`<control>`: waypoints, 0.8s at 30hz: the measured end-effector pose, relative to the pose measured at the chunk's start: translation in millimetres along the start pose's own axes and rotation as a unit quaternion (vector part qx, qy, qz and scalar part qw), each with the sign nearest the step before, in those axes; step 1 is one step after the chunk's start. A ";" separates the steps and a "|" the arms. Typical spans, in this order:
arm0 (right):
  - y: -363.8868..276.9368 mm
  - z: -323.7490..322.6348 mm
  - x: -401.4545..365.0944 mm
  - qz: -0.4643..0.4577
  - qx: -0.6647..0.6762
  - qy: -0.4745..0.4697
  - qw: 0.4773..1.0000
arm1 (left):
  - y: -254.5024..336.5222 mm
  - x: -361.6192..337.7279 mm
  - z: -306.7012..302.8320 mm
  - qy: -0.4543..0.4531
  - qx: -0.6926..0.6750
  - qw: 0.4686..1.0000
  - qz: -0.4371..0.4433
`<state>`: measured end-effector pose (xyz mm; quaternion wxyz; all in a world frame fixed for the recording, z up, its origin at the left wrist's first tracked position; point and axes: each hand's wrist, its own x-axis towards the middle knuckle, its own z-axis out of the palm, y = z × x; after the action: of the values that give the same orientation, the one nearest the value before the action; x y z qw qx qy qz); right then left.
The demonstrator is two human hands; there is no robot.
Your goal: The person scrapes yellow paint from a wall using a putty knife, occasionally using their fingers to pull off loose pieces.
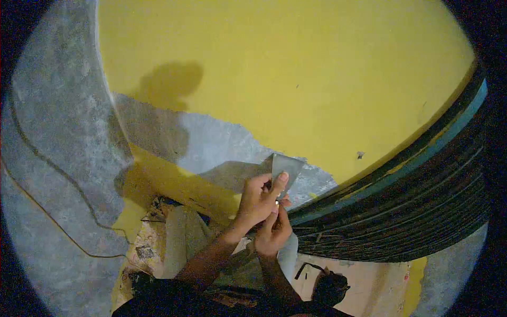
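A putty knife [285,165] with a flat, flared grey blade is held up in front of a patch of bare grey wall [222,138]. My left hand [260,203] grips it, the thumb pressed flat on the blade and the fingers curled behind. Just below, my right hand [272,239] is closed with its fingertips pinched at the narrow lower end of the knife, where a small bright spot shows. The handle is mostly hidden by my fingers. Around the bare patch, yellow paint [285,63] ends in a ragged edge.
To the right curves a dark, ribbed stack [391,206] with a teal strip along its top. A thin cable [63,232] runs down the grey surface at left. A black object with a strap [330,288] lies on a pale board at lower right.
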<state>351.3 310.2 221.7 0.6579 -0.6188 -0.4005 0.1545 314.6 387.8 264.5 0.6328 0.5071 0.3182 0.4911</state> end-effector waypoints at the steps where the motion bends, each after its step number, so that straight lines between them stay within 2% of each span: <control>1: -10.1 -1.6 -0.4 0.024 0.014 -0.016 1.000 | 3.0 -1.8 1.9 0.001 -0.026 1.000 0.007; 3: -16.9 -5.9 0.8 0.034 -0.013 -0.015 0.999 | -0.8 -0.3 2.0 -0.001 -0.053 0.999 0.010; 5: -32.4 -10.6 -0.9 0.045 -0.044 -0.014 0.998 | -10.0 -1.5 1.7 0.054 0.134 0.980 0.137; 6: -46.6 -11.6 0.8 0.076 -0.085 -0.024 0.993 | -5.4 -1.3 3.9 0.053 0.131 0.981 0.131; 8: -56.0 -12.1 3.3 0.112 -0.129 -0.031 0.985 | 14.2 0.5 7.9 0.030 -0.088 0.996 -0.008; 10: -47.4 -12.6 4.8 -0.111 -0.132 0.005 0.985 | 26.2 -5.9 13.9 0.046 -0.119 0.991 -0.028; 11: -49.8 -12.7 4.8 -0.108 -0.133 0.007 0.985 | 31.6 -10.0 15.3 0.062 -0.153 0.985 -0.043; 13: -58.8 -17.1 7.8 -0.068 -0.183 -0.002 0.981 | 18.5 -10.0 13.9 0.076 -0.126 0.989 -0.020; 15: -38.1 -36.2 21.4 -0.105 -0.186 -0.026 0.977 | 14.7 -12.4 21.4 0.018 -0.253 0.963 -0.093; 17: -39.7 -46.4 36.1 -0.164 -0.274 -0.050 0.946 | 5.2 -8.4 25.4 0.005 -0.277 0.959 -0.065; 19: -50.1 -46.5 34.7 -0.144 -0.255 -0.058 0.954 | -2.8 -9.9 23.3 -0.008 -0.294 0.955 -0.039; 21: -60.6 -40.7 25.3 -0.201 -0.261 -0.053 0.943 | -8.4 -14.3 19.4 0.084 -0.142 0.985 0.049; 22: -53.6 -40.7 17.6 -0.192 -0.255 -0.062 0.946 | -11.7 -17.8 15.3 0.084 -0.138 0.985 0.054; 24: -48.9 -36.0 5.7 -0.190 -0.267 -0.055 0.943 | -13.0 -22.7 8.0 0.052 -0.263 0.961 0.073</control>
<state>366.4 280.3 272.6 0.4625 -0.6748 -0.5727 -0.0526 318.6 363.7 252.2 0.6889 0.3185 0.1717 0.6281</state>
